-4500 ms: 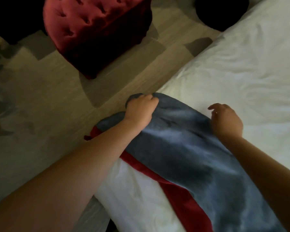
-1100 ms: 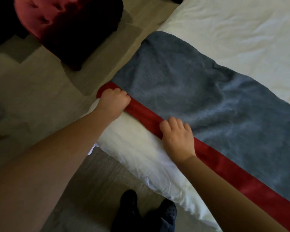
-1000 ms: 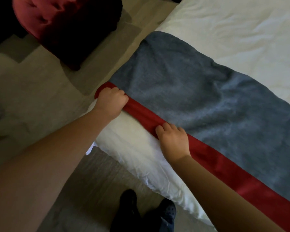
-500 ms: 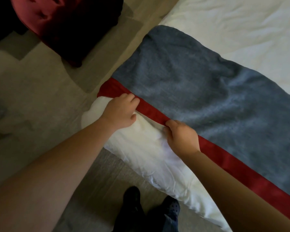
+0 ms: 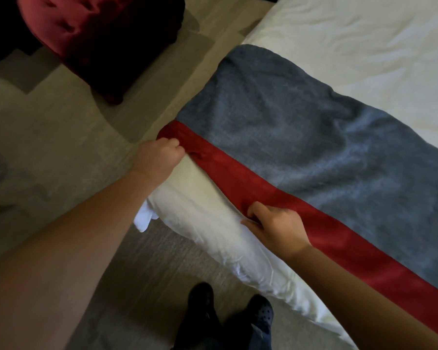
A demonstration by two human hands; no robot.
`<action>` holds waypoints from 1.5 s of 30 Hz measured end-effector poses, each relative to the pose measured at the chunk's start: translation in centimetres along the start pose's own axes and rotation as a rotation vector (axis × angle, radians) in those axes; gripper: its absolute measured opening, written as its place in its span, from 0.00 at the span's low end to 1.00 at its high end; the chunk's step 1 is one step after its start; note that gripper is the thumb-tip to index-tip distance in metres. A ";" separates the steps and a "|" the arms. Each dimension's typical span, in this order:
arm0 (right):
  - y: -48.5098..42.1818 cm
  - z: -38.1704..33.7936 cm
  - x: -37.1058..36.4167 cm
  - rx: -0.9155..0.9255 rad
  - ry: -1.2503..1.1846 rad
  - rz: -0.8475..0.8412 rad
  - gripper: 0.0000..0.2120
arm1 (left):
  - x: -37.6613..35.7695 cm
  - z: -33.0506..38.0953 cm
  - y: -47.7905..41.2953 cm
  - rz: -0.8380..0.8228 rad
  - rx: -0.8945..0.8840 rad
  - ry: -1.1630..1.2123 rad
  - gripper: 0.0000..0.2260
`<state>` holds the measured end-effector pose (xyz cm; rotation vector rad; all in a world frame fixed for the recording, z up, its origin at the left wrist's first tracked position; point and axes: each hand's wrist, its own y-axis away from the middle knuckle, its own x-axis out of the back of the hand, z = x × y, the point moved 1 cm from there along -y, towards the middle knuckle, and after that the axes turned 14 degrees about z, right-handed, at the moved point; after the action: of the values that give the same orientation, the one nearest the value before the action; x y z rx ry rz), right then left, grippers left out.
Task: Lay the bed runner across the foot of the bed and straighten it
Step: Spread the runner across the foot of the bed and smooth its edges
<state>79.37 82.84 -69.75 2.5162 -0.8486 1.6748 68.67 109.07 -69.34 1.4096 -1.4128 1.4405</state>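
Both bare arms reach forward. The left hand, fingers curled, pinches the left end of the grey-blue woven bed runner with a smooth red border band; the right hand pinches that band's near edge further right. The runner lies slightly rumpled across the white, creased bed.

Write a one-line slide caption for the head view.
Left hand and right hand pinch the bed runner's red border along the white bed's edge.
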 end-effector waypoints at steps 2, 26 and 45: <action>0.2 -0.3 0.3 -0.043 -0.021 0.058 0.12 | 0.2 -0.8 1.0 -0.031 0.004 0.015 0.10; -0.7 -0.3 0.1 0.149 0.041 -0.140 0.11 | 0.0 -0.7 0.4 -0.029 -0.371 -0.051 0.16; 1.3 -1.6 -1.5 -0.090 0.108 -0.227 0.03 | 0.1 -2.1 2.7 0.116 0.022 -0.323 0.07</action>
<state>76.95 82.85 -70.74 2.3370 -0.5908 1.6435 65.56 110.56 -69.55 1.6542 -1.7074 1.3445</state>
